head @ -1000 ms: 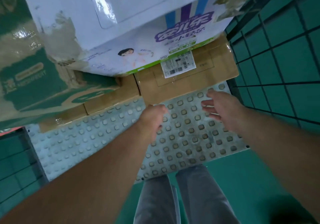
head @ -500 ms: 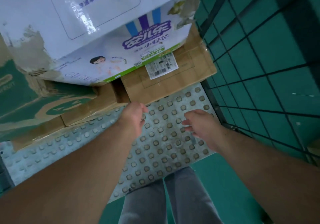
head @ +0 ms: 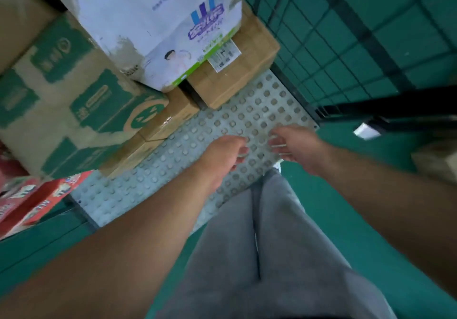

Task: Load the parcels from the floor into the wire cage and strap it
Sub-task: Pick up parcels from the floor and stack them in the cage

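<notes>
Parcels are stacked on the studded grey floor plate [head: 247, 111] of the wire cage [head: 333, 46]. A brown carton with a white label [head: 235, 71] lies at the right, against the mesh wall. A white printed box [head: 158, 22] sits on top of it. A green and brown carton [head: 74, 96] and small brown boxes [head: 158, 126] are at the left. My left hand [head: 225, 155] and my right hand [head: 294, 145] hover over the bare plate near its front edge, fingers relaxed, holding nothing, apart from the parcels.
Red printed boxes [head: 32, 202] lie at the far left beside the cage. A brown parcel [head: 435, 160] sits on the green floor at the right, near a small white object [head: 366, 130]. My grey trouser legs [head: 259, 257] stand at the plate's front edge.
Both hands have drawn back from the brown carton towards me. The view has swung, bringing the red boxes and the floor at the right into sight.
</notes>
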Demonstrator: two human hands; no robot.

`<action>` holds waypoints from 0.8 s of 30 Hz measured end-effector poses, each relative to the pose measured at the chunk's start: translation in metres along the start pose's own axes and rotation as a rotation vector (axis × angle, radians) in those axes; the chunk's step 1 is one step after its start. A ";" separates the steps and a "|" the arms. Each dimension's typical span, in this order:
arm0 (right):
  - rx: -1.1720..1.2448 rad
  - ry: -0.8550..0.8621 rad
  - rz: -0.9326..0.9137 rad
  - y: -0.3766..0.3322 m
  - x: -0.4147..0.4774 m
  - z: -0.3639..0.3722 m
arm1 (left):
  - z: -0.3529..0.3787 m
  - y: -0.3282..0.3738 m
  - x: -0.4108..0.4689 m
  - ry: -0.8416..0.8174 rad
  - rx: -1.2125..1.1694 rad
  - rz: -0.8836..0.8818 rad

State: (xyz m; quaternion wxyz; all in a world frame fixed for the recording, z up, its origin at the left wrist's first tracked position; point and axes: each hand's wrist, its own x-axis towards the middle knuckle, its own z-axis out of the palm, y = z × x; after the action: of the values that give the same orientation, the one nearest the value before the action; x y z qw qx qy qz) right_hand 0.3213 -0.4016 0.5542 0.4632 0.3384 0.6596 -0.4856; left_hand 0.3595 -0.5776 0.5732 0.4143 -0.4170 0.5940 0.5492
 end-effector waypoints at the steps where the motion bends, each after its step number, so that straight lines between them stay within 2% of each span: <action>1: 0.058 0.002 -0.004 0.005 -0.017 0.003 | -0.001 -0.005 -0.018 -0.007 0.019 0.014; 6: 0.296 0.028 -0.020 0.056 -0.122 -0.014 | 0.009 -0.019 -0.106 -0.026 0.178 0.061; 12: 0.557 0.206 -0.006 0.141 -0.197 -0.057 | 0.073 -0.015 -0.153 -0.149 0.548 0.206; 18: 0.865 0.413 -0.008 0.242 -0.256 -0.118 | 0.206 -0.020 -0.201 -0.334 0.868 0.399; 24: 1.194 0.562 -0.053 0.373 -0.321 -0.175 | 0.369 -0.093 -0.256 -0.484 1.095 0.476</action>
State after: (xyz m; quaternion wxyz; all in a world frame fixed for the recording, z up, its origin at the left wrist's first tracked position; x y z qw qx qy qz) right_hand 0.7156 -0.1217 0.7518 -0.0061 0.6347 0.3810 -0.6723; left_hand 0.5398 -0.2036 0.7679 0.5563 0.1340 0.7543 0.3218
